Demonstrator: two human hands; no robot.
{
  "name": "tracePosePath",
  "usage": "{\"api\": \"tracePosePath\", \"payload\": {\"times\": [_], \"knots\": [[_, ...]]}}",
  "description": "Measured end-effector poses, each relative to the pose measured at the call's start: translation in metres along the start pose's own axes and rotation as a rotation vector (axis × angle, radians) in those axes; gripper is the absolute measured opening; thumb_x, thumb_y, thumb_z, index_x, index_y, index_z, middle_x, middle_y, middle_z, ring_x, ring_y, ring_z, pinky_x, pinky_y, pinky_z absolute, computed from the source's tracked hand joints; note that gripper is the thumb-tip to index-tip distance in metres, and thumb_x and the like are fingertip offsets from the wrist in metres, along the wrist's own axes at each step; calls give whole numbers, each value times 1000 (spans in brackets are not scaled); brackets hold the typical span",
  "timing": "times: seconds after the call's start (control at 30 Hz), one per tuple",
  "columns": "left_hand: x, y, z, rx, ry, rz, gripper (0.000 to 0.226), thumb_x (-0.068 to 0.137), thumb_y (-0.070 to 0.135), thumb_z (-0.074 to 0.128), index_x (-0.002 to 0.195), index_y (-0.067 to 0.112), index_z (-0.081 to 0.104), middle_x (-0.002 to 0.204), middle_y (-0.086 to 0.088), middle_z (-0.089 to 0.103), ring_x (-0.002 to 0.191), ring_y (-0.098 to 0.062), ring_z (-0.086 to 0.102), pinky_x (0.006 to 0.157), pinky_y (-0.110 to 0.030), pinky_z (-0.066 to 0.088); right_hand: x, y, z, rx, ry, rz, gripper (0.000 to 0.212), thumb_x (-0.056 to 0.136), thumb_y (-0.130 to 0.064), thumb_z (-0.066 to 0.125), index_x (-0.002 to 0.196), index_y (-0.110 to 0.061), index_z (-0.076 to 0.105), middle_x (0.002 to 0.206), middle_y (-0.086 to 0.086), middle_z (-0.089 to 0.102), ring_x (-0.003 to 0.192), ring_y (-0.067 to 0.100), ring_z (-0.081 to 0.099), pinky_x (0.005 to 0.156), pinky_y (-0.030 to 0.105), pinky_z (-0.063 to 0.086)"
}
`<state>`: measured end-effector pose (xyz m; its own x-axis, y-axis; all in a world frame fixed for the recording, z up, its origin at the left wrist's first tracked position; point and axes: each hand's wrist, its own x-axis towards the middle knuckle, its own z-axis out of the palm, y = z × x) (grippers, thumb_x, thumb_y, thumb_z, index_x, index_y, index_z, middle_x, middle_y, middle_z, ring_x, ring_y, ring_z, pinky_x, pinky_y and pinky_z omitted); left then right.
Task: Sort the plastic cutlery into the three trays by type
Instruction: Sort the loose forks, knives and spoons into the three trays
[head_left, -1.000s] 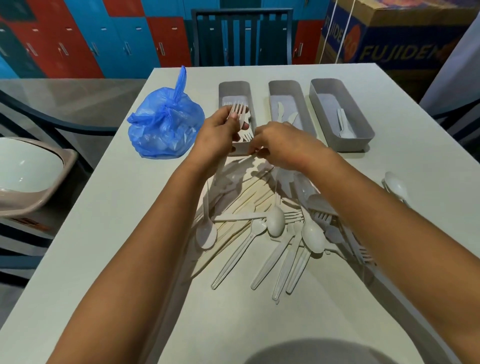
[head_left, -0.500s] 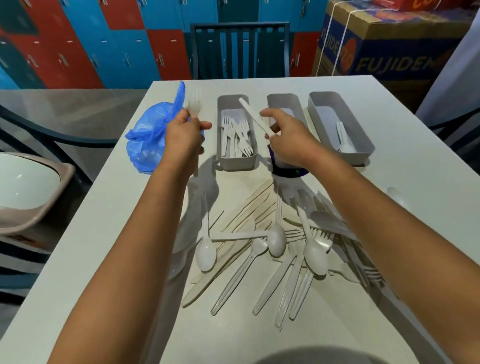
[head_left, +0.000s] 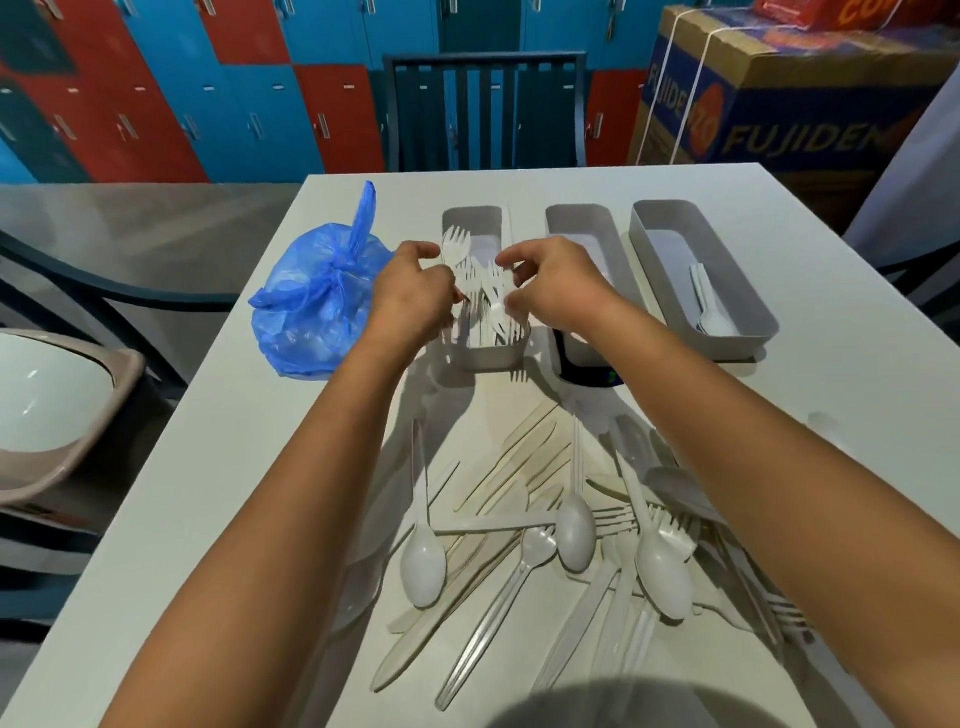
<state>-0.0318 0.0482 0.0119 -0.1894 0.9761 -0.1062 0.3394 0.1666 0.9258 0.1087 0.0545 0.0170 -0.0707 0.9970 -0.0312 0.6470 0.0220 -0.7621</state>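
Head view, looking down over the pale surface (head_left: 249, 519): I take the left tray (head_left: 485, 353) as my landmark, the leftmost of 3 grey trays standing in a row. Both hands hang over it. My left hand (head_left: 410, 296) sits at its left wall, fingers curled round a white plastic fork (head_left: 456, 244) whose tines point away from me above the tray's far half. My right hand (head_left: 558, 291) sits at its right wall, thumb and forefinger pinching another white piece (head_left: 497, 310) just over the forks (head_left: 480, 325) already lying inside; I cannot tell its type. Right of the landmark stands the middle tray (head_left: 576, 218), mostly hidden behind my right wrist, and beyond that the right tray (head_left: 727, 343), which holds spoons (head_left: 714, 317). Left of the landmark, just beside it, lies a knotted blue plastic bag (head_left: 317, 306). Nearer to me than the landmark, the unsorted cutlery pile (head_left: 545, 545) spreads between my forearms, with spoons, forks and knives overlapping.
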Motion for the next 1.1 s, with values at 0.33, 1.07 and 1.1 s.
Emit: {"api": "tracePosePath", "payload": {"times": [0.33, 1.07, 1.1], "knots": [[18, -1, 3, 183, -13, 43, 43, 90, 4, 46, 132, 12, 44, 115, -15, 58, 104, -36, 58, 73, -31, 47, 22, -11, 13, -113, 14, 23, 51, 84, 3, 65, 131, -11, 54, 115, 8, 58, 104, 20, 57, 82, 21, 44], [-3, 14, 41, 494, -46, 201, 41, 90, 10, 52, 131, 14, 54, 136, -5, 53, 116, -19, 57, 82, -19, 42, -9, 16, -29, -211, -199, -157, 13, 87, -16, 64, 99, -18, 70, 92, -4, 64, 78, 7, 57, 65, 14, 44], [-4, 15, 42, 486, -58, 224, 39, 90, 9, 51, 128, 13, 57, 132, -4, 57, 115, -17, 57, 85, -19, 42, -13, 18, -30, -248, -250, -158, 9, 87, -16, 64, 93, -16, 70, 88, -4, 64, 76, 7, 55, 67, 17, 45]]}}
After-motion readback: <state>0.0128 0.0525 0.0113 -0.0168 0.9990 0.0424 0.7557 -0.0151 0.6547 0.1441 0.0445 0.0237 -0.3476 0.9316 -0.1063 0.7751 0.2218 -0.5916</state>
